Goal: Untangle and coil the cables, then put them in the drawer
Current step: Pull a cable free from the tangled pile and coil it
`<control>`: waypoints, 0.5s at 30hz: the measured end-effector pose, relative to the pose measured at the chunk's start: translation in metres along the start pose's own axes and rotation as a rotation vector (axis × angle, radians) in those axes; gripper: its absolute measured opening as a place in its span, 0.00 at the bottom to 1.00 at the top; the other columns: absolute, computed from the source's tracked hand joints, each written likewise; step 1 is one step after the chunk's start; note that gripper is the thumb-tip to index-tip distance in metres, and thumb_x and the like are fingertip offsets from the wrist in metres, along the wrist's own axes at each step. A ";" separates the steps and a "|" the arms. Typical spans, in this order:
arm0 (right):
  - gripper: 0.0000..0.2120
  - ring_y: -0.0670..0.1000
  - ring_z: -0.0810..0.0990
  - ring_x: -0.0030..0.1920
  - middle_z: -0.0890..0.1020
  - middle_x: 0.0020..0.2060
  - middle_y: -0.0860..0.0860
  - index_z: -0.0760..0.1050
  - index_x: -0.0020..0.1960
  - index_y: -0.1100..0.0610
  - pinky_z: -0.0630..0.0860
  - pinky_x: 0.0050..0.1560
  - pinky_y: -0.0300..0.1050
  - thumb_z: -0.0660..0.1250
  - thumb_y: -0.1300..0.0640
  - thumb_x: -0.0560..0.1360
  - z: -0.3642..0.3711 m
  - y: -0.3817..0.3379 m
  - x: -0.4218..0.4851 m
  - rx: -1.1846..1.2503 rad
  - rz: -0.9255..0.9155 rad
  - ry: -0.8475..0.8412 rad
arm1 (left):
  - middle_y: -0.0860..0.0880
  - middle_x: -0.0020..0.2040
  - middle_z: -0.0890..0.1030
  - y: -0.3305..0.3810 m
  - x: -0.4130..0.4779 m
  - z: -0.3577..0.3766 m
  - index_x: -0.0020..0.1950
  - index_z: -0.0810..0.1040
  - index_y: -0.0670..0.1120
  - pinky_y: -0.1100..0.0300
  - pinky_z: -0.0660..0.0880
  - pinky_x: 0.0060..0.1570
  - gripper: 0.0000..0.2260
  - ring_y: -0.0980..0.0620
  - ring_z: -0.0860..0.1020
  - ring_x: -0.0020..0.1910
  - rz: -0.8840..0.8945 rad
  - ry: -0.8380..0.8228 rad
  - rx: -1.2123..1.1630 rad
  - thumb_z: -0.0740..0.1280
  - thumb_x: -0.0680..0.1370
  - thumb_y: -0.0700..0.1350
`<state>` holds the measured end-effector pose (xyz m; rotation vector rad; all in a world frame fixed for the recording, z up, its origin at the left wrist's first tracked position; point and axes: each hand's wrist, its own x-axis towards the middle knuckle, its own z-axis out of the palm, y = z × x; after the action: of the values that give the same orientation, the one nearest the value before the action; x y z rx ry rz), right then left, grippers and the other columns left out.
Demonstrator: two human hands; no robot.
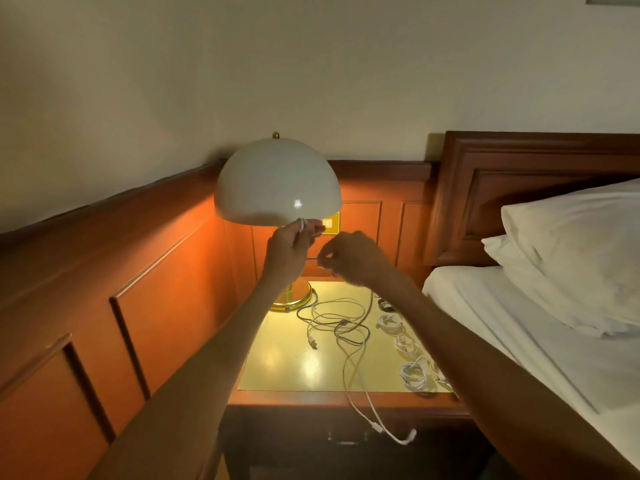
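Left hand (287, 252): raised in front of the lamp's lower rim. The fingers are curled round a small white cable coil (302, 224), which shows at the top of the fist.
Right hand (351, 258): just right of the left hand, at slightly lower height. Thumb and fingertips are closed narrow, pinching a thin cable strand (312, 258) that spans the gap between the two hands.
Loose tangle of white and dark cables (337, 323): lies on the middle of the nightstand top, below both hands, uncoiled.
Hanging white cable (367, 407): leaves the tangle, crosses the near edge of the top and hangs in front of the drawer.
Row of coiled white cable bundles (405, 346): set along the right edge of the top, near the bed. A dark coiled bundle (386, 304) lies at the far end of the row.
Dark drawer front with metal handle (346, 439): below the near edge of the top, in shadow.
Wooden nightstand with glossy yellow top (277, 368): stands between the wood-panelled wall on the left and the bed on the right.
White dome-shaded lamp with brass base (277, 185): lit, at the far left corner of the top.
White-sheeted bed (519, 323): right of the nightstand.
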<state>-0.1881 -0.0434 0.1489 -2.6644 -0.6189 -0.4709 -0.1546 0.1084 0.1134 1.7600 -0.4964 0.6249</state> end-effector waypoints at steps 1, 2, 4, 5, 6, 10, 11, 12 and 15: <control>0.08 0.50 0.83 0.42 0.86 0.43 0.52 0.86 0.49 0.52 0.81 0.49 0.48 0.72 0.48 0.75 -0.011 0.005 0.007 -0.026 -0.010 0.036 | 0.52 0.47 0.84 0.000 0.002 -0.005 0.52 0.80 0.46 0.57 0.79 0.52 0.11 0.56 0.83 0.49 0.058 -0.066 0.147 0.58 0.84 0.46; 0.09 0.49 0.82 0.40 0.86 0.40 0.51 0.86 0.45 0.52 0.80 0.46 0.48 0.75 0.46 0.72 -0.021 0.009 0.013 -0.035 -0.031 0.065 | 0.50 0.45 0.84 0.003 0.004 -0.012 0.51 0.79 0.43 0.56 0.80 0.50 0.12 0.56 0.83 0.46 0.080 -0.133 0.253 0.57 0.84 0.46; 0.10 0.44 0.79 0.34 0.85 0.35 0.49 0.85 0.41 0.53 0.78 0.40 0.46 0.78 0.46 0.69 -0.040 0.015 0.026 -0.030 -0.101 0.061 | 0.46 0.41 0.83 0.014 0.007 -0.023 0.49 0.77 0.42 0.55 0.80 0.46 0.13 0.53 0.83 0.42 0.016 -0.315 0.283 0.55 0.85 0.47; 0.10 0.43 0.80 0.33 0.85 0.34 0.47 0.85 0.40 0.53 0.77 0.39 0.45 0.78 0.47 0.68 -0.048 0.016 0.030 -0.016 -0.139 0.046 | 0.46 0.39 0.83 0.021 0.008 -0.027 0.48 0.77 0.43 0.57 0.78 0.45 0.14 0.53 0.82 0.40 -0.028 -0.407 0.265 0.55 0.85 0.46; 0.10 0.44 0.81 0.33 0.85 0.34 0.47 0.85 0.40 0.53 0.75 0.39 0.43 0.79 0.47 0.67 -0.054 0.015 0.034 0.014 -0.167 0.032 | 0.47 0.37 0.81 0.028 0.009 -0.030 0.48 0.77 0.44 0.58 0.77 0.44 0.14 0.52 0.81 0.38 -0.067 -0.477 0.263 0.54 0.85 0.46; 0.10 0.39 0.81 0.34 0.85 0.36 0.46 0.85 0.43 0.55 0.71 0.36 0.30 0.81 0.52 0.66 -0.071 0.013 0.041 0.206 -0.231 -0.015 | 0.48 0.31 0.66 0.050 0.014 -0.041 0.48 0.75 0.41 0.58 0.71 0.40 0.16 0.51 0.71 0.32 -0.322 -0.669 0.029 0.52 0.86 0.46; 0.10 0.41 0.80 0.33 0.86 0.36 0.47 0.85 0.44 0.56 0.71 0.36 0.32 0.81 0.53 0.67 -0.071 0.014 0.041 0.298 -0.230 -0.024 | 0.49 0.31 0.64 0.055 0.014 -0.046 0.47 0.74 0.42 0.59 0.70 0.39 0.14 0.52 0.70 0.32 -0.389 -0.698 -0.131 0.52 0.86 0.45; 0.09 0.45 0.79 0.33 0.86 0.36 0.49 0.85 0.45 0.57 0.71 0.35 0.35 0.80 0.54 0.68 -0.069 0.015 0.040 0.425 -0.233 -0.024 | 0.50 0.31 0.62 0.059 0.014 -0.052 0.46 0.73 0.43 0.60 0.69 0.37 0.13 0.53 0.68 0.32 -0.447 -0.715 -0.318 0.54 0.85 0.44; 0.06 0.53 0.69 0.29 0.84 0.36 0.57 0.84 0.49 0.60 0.64 0.29 0.41 0.73 0.57 0.75 -0.054 0.012 0.036 0.785 -0.199 0.067 | 0.53 0.33 0.59 0.068 0.016 -0.063 0.44 0.72 0.45 0.65 0.69 0.36 0.06 0.57 0.62 0.32 -0.566 -0.704 -0.965 0.61 0.81 0.41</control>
<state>-0.1646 -0.0631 0.2070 -1.8497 -0.8411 -0.2831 -0.1948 0.1506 0.1874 1.0339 -0.5929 -0.6016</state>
